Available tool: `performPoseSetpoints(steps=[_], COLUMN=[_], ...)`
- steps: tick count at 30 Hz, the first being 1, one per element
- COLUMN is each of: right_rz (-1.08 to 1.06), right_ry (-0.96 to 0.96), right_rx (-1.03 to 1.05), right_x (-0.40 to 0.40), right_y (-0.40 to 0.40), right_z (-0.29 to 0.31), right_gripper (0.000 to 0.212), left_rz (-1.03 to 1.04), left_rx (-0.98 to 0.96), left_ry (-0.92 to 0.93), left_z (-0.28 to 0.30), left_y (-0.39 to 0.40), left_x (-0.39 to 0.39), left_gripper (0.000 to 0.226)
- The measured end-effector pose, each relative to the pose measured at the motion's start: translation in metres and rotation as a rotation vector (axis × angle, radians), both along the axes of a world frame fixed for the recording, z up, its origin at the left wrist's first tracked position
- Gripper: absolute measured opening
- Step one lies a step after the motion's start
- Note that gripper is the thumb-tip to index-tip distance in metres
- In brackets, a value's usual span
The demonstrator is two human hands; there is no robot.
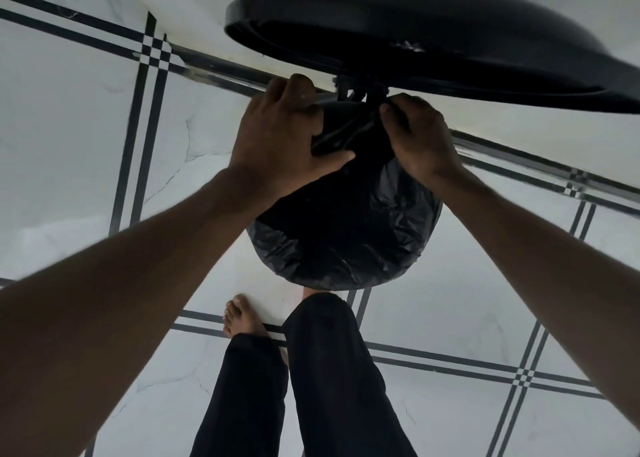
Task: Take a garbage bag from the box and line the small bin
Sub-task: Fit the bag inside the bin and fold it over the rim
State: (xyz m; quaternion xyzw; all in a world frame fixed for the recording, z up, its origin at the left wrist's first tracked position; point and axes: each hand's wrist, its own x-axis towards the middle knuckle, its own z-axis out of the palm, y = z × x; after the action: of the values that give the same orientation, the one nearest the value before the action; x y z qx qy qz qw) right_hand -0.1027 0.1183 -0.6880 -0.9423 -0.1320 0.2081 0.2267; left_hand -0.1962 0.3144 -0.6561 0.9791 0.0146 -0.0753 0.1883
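Observation:
A small round bin stands on the floor below me, its rim wrapped in a crinkled black garbage bag (346, 248). The bin's black lid (415, 30) is swung up and open at the far side. My left hand (280, 137) grips a bunched fold of the bag at the far rim, near the lid hinge. My right hand (420, 137) pinches the same gathered plastic from the right. The bin's body is hidden under the bag and my hands. No box is in view.
The floor is white marble-look tile (86, 127) with paired black stripes. My bare left foot (242, 314) stands just before the bin, and my right leg in dark trousers (329, 370) reaches to the bin's near edge. A pale wall rises behind the lid.

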Motion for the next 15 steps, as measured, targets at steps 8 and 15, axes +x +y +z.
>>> performPoseSetpoints(steps=[8, 15], right_rz=[-0.014, -0.020], right_ry=[0.060, 0.057], right_rx=[0.046, 0.108], right_x=[-0.002, -0.003], right_y=[-0.006, -0.023], right_z=[0.003, -0.002], right_gripper=[0.037, 0.026], left_rz=[0.325, 0.678], left_rx=[-0.245, -0.461], left_ry=[-0.069, 0.077], left_z=[-0.010, -0.039], left_y=[0.012, 0.034], left_x=[0.009, 0.032], left_gripper=[0.017, 0.014])
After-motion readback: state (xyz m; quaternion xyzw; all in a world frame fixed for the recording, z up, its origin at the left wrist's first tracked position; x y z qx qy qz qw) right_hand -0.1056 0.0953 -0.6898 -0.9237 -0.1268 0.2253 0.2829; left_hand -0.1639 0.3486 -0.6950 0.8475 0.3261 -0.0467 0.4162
